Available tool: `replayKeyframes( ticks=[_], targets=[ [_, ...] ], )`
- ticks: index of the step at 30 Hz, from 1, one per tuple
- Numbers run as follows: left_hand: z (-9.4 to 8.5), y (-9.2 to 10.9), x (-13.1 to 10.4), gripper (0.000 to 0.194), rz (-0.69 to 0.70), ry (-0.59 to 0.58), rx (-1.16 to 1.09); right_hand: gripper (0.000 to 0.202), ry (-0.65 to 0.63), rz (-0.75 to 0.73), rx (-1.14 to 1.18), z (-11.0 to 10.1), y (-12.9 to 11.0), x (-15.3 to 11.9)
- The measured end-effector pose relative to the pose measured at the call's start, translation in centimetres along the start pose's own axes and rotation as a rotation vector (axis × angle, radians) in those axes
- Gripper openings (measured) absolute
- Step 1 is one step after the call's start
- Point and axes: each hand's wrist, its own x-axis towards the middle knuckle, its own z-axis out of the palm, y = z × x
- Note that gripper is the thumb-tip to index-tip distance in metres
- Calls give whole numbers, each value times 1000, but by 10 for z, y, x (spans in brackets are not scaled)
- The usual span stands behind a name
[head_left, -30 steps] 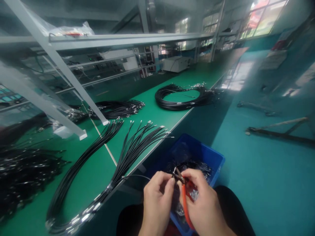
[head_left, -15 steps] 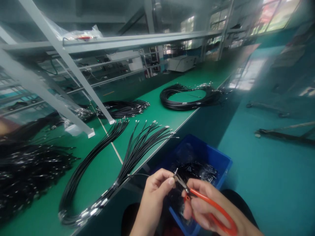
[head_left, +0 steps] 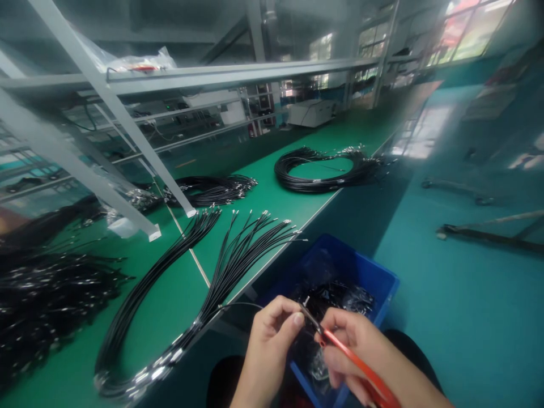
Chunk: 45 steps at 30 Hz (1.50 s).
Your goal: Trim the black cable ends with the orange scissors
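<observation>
My left hand (head_left: 272,334) is closed in a pinch on the end of a thin black cable (head_left: 242,304) running from the bundle at the table edge. A small pale tip shows just beyond the fingertips. My right hand (head_left: 352,351) is wrapped round red-handled scissors (head_left: 352,357), whose dark metal blades meet the cable end by the left thumb and forefinger. From this angle the blades look nearly edge-on, so their gap is hard to make out. A looped bundle of black cables (head_left: 140,300) with metal ends lies on the green table (head_left: 170,306).
Below my hands stands a blue bin (head_left: 382,289) holding black pieces and clear plastic. A cable coil (head_left: 314,184) and another bundle (head_left: 212,190) lie farther back. At left is a large cable pile (head_left: 55,306). Grey shelf posts (head_left: 144,136) rise from the table.
The scissors have turned so that their handles look closer together and more edge-on. Both hands stay in nearly the same place. The view has shifted slightly.
</observation>
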Motion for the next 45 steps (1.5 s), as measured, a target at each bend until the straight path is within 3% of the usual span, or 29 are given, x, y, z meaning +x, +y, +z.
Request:
replayKeyframes(
  ticks=[2,4,7,10,15,23,26,33,38,45],
  targets=[
    [-1,-1,1,13,-12,24,15,16,43,5,-72,1,5,1],
    [-2,-1,2,14,-31,45,29,22,115,-79,-20,2,10,0],
    [1,0,1,15,-34,40,55,31,330,-282,97,4,10,-1],
    [8,2,-2,14,72,41,202,34,504,-398,138,9,3,-2],
    [23,0,-6,13,295,100,520,36,514,-477,326,19,0,0],
    [37,-10,-12,17,449,215,808,29,585,-465,404,23,0,5],
    [38,-10,-12,17,419,245,780,36,643,-440,328,24,1,6],
    [30,-4,-5,17,278,186,570,38,602,-476,446,27,5,10],
    [30,-8,-7,17,297,204,648,37,669,-476,303,26,4,10],
    [38,-19,-12,20,440,334,923,32,948,-502,-101,20,18,18]
  ],
)
